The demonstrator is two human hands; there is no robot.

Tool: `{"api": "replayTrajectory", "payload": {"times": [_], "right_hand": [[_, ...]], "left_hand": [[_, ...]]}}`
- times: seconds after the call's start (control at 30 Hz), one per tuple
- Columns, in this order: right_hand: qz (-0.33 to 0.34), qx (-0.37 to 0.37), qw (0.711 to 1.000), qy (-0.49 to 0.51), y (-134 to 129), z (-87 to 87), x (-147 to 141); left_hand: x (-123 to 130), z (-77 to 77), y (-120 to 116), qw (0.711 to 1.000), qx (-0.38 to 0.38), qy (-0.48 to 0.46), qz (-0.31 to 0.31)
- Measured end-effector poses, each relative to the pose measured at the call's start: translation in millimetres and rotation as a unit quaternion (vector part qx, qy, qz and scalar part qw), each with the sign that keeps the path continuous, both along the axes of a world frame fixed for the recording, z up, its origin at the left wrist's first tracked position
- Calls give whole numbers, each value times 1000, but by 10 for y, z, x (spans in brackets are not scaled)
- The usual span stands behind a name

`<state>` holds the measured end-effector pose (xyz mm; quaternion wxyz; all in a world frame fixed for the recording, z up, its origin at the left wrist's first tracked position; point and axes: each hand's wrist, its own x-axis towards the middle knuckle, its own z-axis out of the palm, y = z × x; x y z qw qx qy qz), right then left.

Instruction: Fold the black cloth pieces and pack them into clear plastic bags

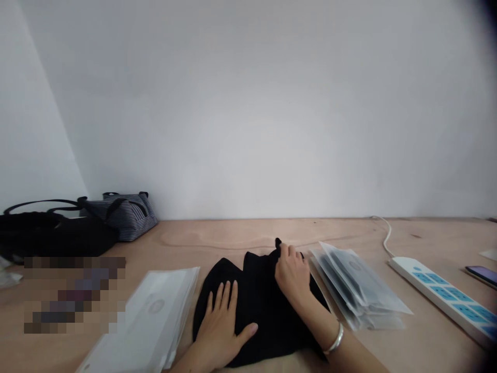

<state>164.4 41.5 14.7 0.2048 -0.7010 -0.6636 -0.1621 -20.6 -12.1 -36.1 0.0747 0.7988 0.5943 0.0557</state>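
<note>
A piece of black cloth (256,305) lies spread on the table in front of me, its upper edge uneven. My left hand (223,329) rests flat on its left part, fingers stretched out and thumb apart. At the upper right of the cloth, my right hand (293,272) has its fingers curled and pinches the fabric; a small black tip sticks up beyond the fingers. To the left is a pile of flat translucent plastic bags (155,305). Just right of the cloth lies a stack of translucent bags (355,274) with dark contents.
A white power strip (438,292) with blue sockets and a phone (483,274) lie at the right. At the back left stand a black bag (85,235) and a striped bag (134,220). The wooden table (233,230) meets a pale wall; a blurred-out patch covers part of the left.
</note>
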Motion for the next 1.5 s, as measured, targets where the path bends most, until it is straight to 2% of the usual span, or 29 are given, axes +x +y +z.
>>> {"api": "replayTrajectory", "payload": {"times": [0.07, 0.13, 0.2, 0.23, 0.3, 0.43, 0.53, 0.63, 0.77, 0.83, 0.9, 0.93, 1.0, 1.1, 1.2, 1.27, 1.33, 1.5], "right_hand": [[84, -7, 996, 35, -39, -18, -204], [190, -26, 978, 87, -83, -83, -343], [277, -43, 949, 143, -106, -162, -373], [298, -48, 940, 163, -102, -200, -342], [282, -64, 943, 165, -61, -272, -197], [189, -134, 968, 99, 95, -444, 251], [140, -232, 963, 14, 197, -583, 506], [110, -260, 959, -15, 252, -658, 598], [109, -250, 962, -15, 255, -644, 601], [141, -248, 958, -13, 237, -626, 612], [182, -251, 951, -10, 221, -620, 633], [197, -254, 947, -9, 216, -624, 644], [203, -256, 945, -8, 215, -640, 658], [200, -249, 948, -7, 224, -670, 658], [201, -239, 950, -12, 226, -683, 652], [203, -237, 950, -13, 220, -679, 654], [205, -238, 949, -12, 213, -672, 659], [203, -239, 950, -10, 208, -669, 666]], "left_hand": [[0, -14, 8, 1000, 4, 3, 8], [-1, -16, 11, 1000, 1, 9, 10], [-3, -9, 9, 1000, -4, 14, 17], [-4, -4, 6, 1000, -6, 16, 23], [-5, 4, 1, 999, -6, 14, 32], [-7, 6, -6, 999, -2, 9, 40], [-10, -5, 0, 999, -5, 14, 38], [-14, -22, 14, 999, -6, 22, 33], [-23, -45, 22, 999, -6, 29, 32], [-23, -31, 12, 999, 2, 24, 40], [-4, 21, -6, 998, 44, 13, 34], [17, 62, -15, 997, 74, 7, 14], [95, 159, -19, 989, 129, -1, -66], [296, 271, 39, 969, 149, -4, -196], [517, 279, 170, 964, 132, 8, -233], [602, 248, 252, 967, 125, 24, -221], [592, 224, 296, 972, 140, 36, -184], [201, 221, 233, 972, 220, 79, 8]]}}
